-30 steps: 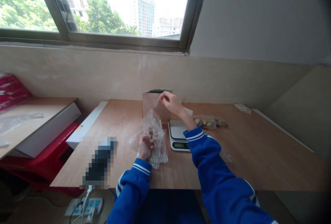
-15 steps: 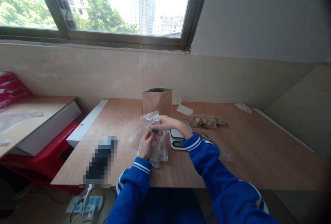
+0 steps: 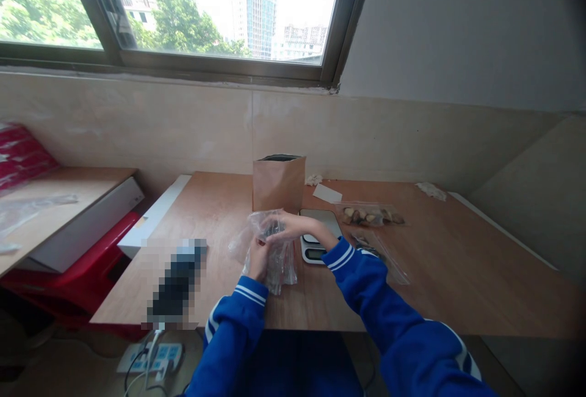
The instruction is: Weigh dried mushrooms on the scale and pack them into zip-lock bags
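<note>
A crumpled clear plastic bag (image 3: 274,262) stands on the wooden table (image 3: 458,275) in front of me. My left hand (image 3: 257,261) is closed on its left side from below. My right hand (image 3: 286,226) pinches the bag's top, fingers closed on the plastic. Something small and dark shows inside the bag. Just right of my hands lies a white digital scale (image 3: 315,235). Behind the bag stands an open brown paper bag (image 3: 278,182).
A clear bag with brown pieces (image 3: 370,215) lies right of the scale, and another flat clear bag (image 3: 382,253) nearer me. A white card (image 3: 326,193) lies by the wall. A blurred dark object (image 3: 176,284) sits at the table's left. A power strip (image 3: 149,357) lies on the floor.
My right hand came back from the brown paper bag and down onto the top of the clear bag. My left hand kept its hold on the bag.
</note>
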`<action>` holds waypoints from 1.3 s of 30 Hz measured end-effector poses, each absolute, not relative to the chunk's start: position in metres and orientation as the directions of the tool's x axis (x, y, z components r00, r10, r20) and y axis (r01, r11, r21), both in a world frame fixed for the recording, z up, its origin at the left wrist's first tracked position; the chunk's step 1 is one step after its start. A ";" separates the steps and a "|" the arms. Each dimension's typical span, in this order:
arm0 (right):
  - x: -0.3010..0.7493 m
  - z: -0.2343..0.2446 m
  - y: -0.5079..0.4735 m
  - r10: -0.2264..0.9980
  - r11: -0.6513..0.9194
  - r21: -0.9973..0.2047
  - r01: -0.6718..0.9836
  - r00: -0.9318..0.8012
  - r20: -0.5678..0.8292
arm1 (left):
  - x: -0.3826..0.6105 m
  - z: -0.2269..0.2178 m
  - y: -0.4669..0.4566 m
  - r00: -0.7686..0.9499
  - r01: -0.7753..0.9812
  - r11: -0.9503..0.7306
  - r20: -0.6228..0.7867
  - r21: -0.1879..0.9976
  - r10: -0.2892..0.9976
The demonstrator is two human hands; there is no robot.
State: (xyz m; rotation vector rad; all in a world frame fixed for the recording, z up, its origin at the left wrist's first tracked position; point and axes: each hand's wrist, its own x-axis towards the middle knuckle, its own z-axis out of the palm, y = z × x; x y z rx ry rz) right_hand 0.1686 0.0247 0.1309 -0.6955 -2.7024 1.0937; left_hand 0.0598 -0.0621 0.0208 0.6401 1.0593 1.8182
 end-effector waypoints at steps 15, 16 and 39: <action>0.176 0.113 0.035 0.619 0.406 -0.885 0.228 -0.781 0.083 | 0.055 0.016 -0.057 -0.407 -0.578 -0.188 -0.081 0.794 0.910; 0.177 0.112 0.034 0.635 0.381 -0.895 0.232 -0.770 0.071 | 0.055 0.016 -0.057 -0.407 -0.588 -0.186 -0.089 0.787 0.909; 0.154 0.212 0.119 0.608 0.793 -0.577 0.196 -0.183 0.773 | 0.048 0.008 -0.053 -0.494 -0.712 -0.240 -0.228 0.660 0.839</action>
